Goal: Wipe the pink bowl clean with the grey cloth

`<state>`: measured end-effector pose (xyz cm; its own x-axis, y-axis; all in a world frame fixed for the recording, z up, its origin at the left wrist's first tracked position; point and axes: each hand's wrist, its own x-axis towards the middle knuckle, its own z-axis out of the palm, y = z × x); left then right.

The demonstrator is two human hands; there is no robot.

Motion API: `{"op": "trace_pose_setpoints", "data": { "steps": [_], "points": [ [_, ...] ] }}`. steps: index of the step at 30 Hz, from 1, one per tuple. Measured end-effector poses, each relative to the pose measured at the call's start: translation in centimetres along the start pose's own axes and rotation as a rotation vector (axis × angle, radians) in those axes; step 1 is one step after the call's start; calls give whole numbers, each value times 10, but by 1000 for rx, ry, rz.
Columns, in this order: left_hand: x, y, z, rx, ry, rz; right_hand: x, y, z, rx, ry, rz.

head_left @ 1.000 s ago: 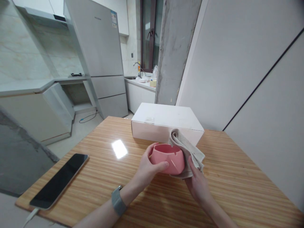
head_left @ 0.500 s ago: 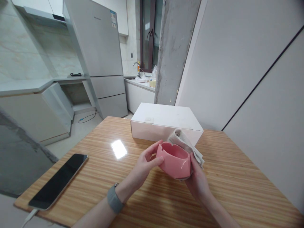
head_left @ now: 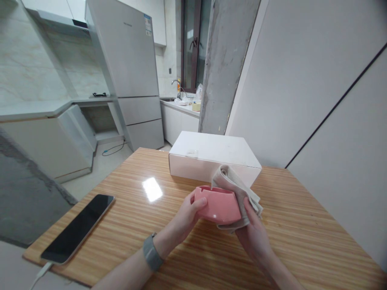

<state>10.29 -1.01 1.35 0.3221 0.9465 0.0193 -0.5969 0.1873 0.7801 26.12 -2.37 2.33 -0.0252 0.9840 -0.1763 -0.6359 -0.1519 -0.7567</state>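
Left hand [head_left: 189, 209] grips the left end of a pink faceted container [head_left: 217, 207], thumb on its near face, other fingers mostly hidden behind. Right hand [head_left: 255, 231] holds a folded grey-beige cloth [head_left: 229, 183] against the container's right end, fingers pressed on the cloth. Container sits between the two hands, over the middle of the wood-grain table [head_left: 290, 225], notched rim up, slightly tilted; can't tell whether its base touches the tabletop. Cloth runs along its far right side, top end rolled over near the rim. White box [head_left: 214, 149] lies just beyond, at the table's far side. Grey watch band [head_left: 152, 253] on left wrist. Phone [head_left: 78, 227], screen dark, lies at the near left edge, white cable [head_left: 42, 274] plugged in. Fridge [head_left: 127, 56] stands far left.
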Motion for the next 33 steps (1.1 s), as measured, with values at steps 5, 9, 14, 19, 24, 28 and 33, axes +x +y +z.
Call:
{"op": "trace_pose_setpoints", "data": {
  "steps": [5,9,14,19,24,28,33],
  "points": [
    [4,-4,-6,101,137,46,4,5,-7,33,207,-80],
    [6,-6,-8,56,110,1,7,9,-14,25,286,-100],
    [5,2,-5,102,-20,-29,9,1,-13,-7,152,-87],
    [1,-1,-3,105,-41,28,5,-2,-7,-29,88,-64],
    [-1,-4,0,8,-62,-21,3,0,-2,-29,41,-59],
    [1,-4,2,102,67,15,3,0,0,7,82,-74],
    [5,-3,1,384,253,151,2,12,-7,24,142,-76]
  ]
}}
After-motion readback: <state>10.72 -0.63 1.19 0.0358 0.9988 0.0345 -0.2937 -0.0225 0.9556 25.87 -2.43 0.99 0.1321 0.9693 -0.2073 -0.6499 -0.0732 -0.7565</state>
